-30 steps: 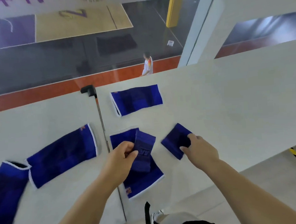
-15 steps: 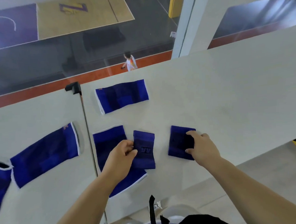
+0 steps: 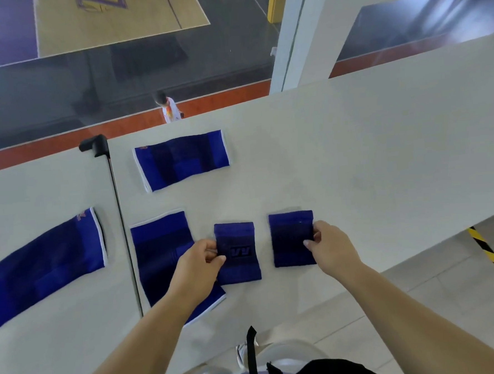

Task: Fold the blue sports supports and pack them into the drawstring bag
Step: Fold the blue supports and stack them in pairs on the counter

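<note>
Between the left hand [image 3: 197,265] and right hand [image 3: 332,248] lie two wristbands [image 3: 291,238].

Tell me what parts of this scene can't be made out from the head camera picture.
- Drawstring bag: not identifiable in the head view; only a black strap shows near the bottom edge.
- Long blue elastic support with white trim: cut off by the left edge.
- Middle blue support with white trim: partly covered by the left hand.
- Small dark blue wristband's logo: too blurred to read.

The left hand [image 3: 197,266] hides part of the long support [image 3: 157,250] beneath it.
</note>
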The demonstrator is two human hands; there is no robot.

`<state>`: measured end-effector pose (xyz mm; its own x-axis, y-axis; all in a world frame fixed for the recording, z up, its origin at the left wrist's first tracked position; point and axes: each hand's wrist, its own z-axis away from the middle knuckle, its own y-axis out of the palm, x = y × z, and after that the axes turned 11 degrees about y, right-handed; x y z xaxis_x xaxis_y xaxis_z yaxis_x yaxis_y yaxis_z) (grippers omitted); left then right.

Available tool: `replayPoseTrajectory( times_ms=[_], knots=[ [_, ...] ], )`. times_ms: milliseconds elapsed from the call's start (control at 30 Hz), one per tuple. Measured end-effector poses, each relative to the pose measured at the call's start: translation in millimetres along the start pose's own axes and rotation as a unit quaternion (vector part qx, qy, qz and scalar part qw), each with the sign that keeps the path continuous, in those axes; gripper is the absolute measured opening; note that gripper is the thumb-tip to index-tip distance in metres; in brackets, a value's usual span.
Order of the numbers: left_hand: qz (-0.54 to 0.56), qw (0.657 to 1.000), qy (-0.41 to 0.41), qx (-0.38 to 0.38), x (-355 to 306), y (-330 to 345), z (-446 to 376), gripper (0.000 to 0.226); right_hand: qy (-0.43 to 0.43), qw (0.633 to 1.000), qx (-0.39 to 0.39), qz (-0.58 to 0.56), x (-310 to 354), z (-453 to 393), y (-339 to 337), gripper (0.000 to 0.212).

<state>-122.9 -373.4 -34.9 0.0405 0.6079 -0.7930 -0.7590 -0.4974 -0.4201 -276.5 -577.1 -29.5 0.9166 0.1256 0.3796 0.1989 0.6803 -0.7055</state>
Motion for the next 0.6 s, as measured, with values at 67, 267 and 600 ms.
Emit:
replayPoseTrajectory(
  times_ms=[67,267,600],
  knots=[
    [0.001,1.0,0.001,-0.004,1.6,-1.6,-0.8,0.012,-0.011,0.999,-0.013,-0.036,4.1,2.0,-2.8,0.005],
    [0.028,1.0,-0.008,-0.009,2.8,-2.9,-2.0,0.011,-0.049,0.983,0.092,-0.149,30.6,15.1,-5.2,0.018],
    [0.089,0.995,-0.044,-0.017,0.7,-4.4,-2.6,0.016,-0.031,0.966,0.227,-0.122,60.7,17.4,43.6,0.01]
  ],
)
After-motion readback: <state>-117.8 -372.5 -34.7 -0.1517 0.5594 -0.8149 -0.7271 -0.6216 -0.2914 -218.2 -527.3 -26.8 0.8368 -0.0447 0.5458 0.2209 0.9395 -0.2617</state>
